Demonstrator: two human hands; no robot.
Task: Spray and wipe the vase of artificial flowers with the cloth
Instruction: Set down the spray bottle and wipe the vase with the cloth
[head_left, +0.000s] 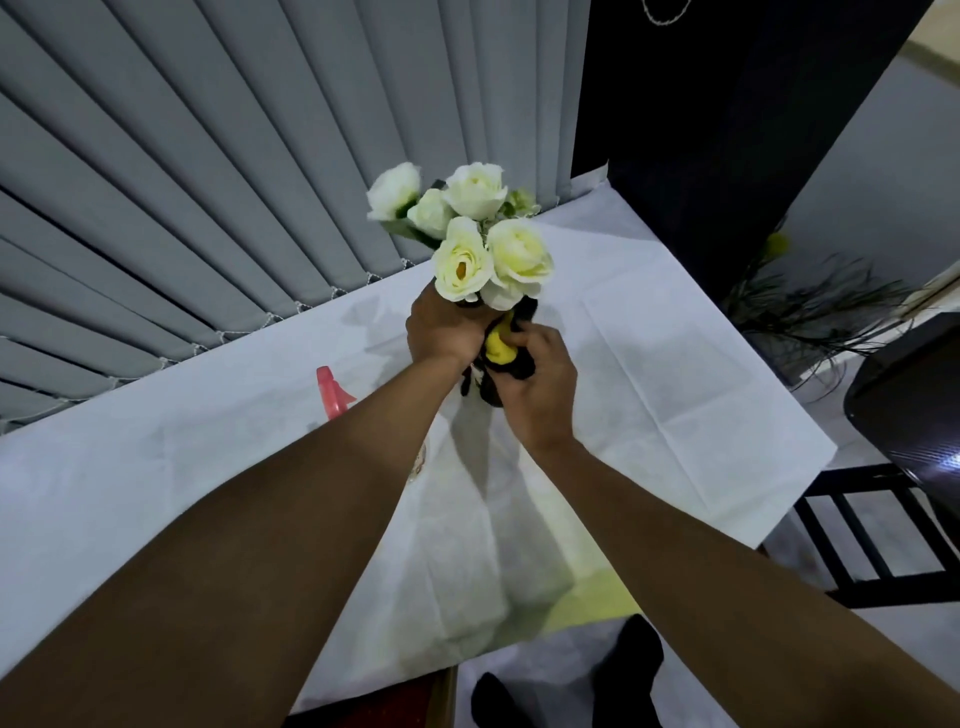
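White artificial roses (470, 234) rise from a dark vase (485, 392) standing on the white-covered table (675, 374). My left hand (444, 327) grips the vase's neck just under the blooms. My right hand (535, 387) presses a yellow and black cloth (501, 348) against the vase's side. Most of the vase is hidden by both hands and the cloth. A pink spray bottle (332, 392) stands left of the vase, its lower part hidden behind my left forearm.
Grey vertical blinds (208, 208) hang behind the table. A dark cabinet (727, 130) stands at the back right, with a wispy plant (810, 306), a black chair (878, 540) and a dark rounded object (914, 395) to the right. My feet in black socks (571, 680) show below the table edge.
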